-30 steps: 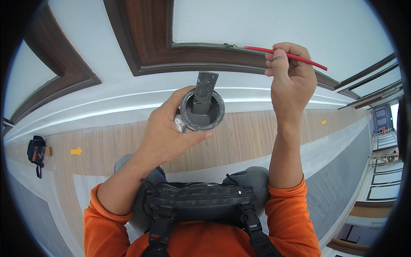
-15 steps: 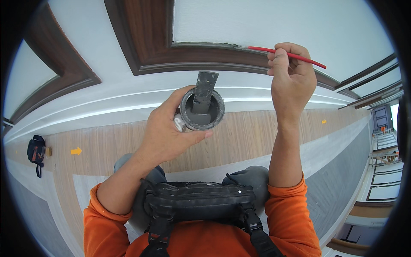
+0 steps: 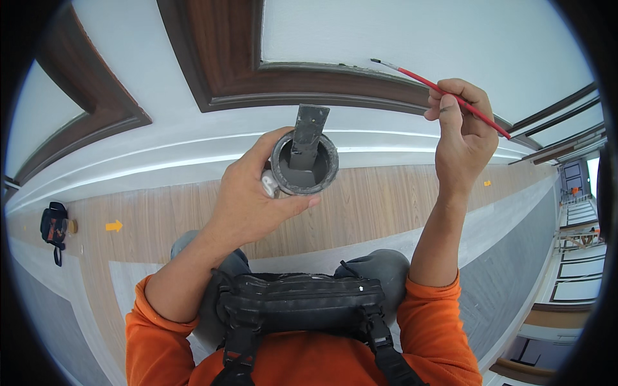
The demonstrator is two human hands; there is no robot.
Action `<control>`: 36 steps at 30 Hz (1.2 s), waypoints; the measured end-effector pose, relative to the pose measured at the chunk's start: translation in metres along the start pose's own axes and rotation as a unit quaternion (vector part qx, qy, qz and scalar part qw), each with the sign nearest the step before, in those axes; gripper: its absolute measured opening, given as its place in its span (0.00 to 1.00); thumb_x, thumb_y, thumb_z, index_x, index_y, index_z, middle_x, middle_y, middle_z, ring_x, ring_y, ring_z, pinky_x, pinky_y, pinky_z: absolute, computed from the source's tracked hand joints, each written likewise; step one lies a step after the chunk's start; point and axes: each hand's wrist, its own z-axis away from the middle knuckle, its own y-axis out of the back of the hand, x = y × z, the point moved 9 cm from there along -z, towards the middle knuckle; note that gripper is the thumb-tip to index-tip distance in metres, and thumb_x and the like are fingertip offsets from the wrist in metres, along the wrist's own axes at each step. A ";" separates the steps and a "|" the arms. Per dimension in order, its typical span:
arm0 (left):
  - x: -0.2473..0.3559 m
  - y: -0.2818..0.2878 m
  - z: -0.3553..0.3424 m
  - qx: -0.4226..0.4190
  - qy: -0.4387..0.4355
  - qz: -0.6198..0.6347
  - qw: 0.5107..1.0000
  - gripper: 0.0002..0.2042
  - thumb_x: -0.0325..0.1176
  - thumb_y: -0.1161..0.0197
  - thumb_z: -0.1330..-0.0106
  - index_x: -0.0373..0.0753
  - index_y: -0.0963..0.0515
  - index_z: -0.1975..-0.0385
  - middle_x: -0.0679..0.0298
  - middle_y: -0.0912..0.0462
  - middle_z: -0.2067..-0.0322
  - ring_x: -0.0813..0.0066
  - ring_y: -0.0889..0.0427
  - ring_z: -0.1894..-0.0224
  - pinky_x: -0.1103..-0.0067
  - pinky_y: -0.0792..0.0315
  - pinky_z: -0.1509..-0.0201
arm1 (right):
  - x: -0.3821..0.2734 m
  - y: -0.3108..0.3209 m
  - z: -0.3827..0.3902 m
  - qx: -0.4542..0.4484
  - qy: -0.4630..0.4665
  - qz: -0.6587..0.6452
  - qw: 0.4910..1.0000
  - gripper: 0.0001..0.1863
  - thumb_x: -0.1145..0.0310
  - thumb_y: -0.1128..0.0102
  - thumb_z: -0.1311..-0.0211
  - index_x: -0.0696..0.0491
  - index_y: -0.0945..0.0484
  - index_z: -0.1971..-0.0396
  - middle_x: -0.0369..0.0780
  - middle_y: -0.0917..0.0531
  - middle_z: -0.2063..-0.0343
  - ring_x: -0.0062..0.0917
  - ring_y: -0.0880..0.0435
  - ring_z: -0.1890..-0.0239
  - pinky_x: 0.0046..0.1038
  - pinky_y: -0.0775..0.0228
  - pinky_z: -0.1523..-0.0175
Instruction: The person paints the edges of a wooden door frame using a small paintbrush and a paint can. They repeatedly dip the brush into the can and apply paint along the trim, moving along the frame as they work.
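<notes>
My left hand (image 3: 241, 186) is closed round a round cup of grey paint (image 3: 329, 168). A flat, grey-smeared stick (image 3: 311, 125) stands tilted in the paint, its wide end above the rim. Something small and white (image 3: 268, 183) sits between my palm and the cup. In my right hand (image 3: 465, 138) is a thin paintbrush (image 3: 450, 96) with a red handle, pinched between thumb and fingers. Its dark tip points left, close to the lower edge of the white wall panel (image 3: 386, 32). Below that edge runs dark brown frame moulding (image 3: 296, 83), with dark smudges along the seam.
A white baseboard (image 3: 193, 154) runs along the wall above the wood-look floor (image 3: 360, 206). On the floor at far left lies a dark bag (image 3: 54, 222), near a yellow arrow marker (image 3: 114, 226). A black pouch (image 3: 302, 299) is strapped across my waist.
My right hand has moved right and slightly down with the paintbrush. The brush tip has come off the panel's lower seam and now shows fully. My left hand and the cup have hardly moved.
</notes>
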 end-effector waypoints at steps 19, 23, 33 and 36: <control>0.002 -0.001 0.000 0.000 0.002 -0.006 1.000 0.41 0.32 0.17 0.50 0.39 0.28 0.32 0.54 0.14 0.46 0.61 0.15 0.40 0.67 0.25 0.33 | 0.007 -0.016 0.008 -0.048 0.036 -0.002 0.998 0.06 0.79 0.39 0.30 0.58 0.16 0.57 0.39 0.13 0.63 0.20 0.14 0.63 0.22 0.20 0.57; 0.002 -0.002 0.000 0.001 -0.001 -0.006 1.000 0.41 0.32 0.17 0.50 0.39 0.28 0.32 0.55 0.14 0.46 0.61 0.15 0.40 0.67 0.25 0.34 | 0.004 -0.022 0.006 -0.046 0.024 -0.041 0.998 0.08 0.80 0.39 0.35 0.55 0.14 0.59 0.38 0.11 0.65 0.20 0.12 0.62 0.22 0.20 0.56; -0.001 -0.001 0.000 0.001 0.007 0.003 1.000 0.41 0.33 0.16 0.50 0.39 0.28 0.33 0.56 0.14 0.46 0.63 0.15 0.42 0.68 0.25 0.34 | 0.004 -0.023 0.005 -0.034 0.013 -0.038 0.999 0.07 0.79 0.39 0.35 0.56 0.14 0.60 0.37 0.11 0.65 0.19 0.12 0.63 0.22 0.19 0.56; -0.001 -0.001 0.000 0.003 0.008 0.005 1.000 0.42 0.33 0.16 0.51 0.39 0.28 0.33 0.57 0.13 0.48 0.65 0.15 0.43 0.69 0.24 0.35 | 0.003 -0.026 0.005 -0.039 0.009 -0.013 0.999 0.07 0.78 0.39 0.35 0.56 0.14 0.60 0.37 0.11 0.65 0.19 0.12 0.63 0.22 0.19 0.56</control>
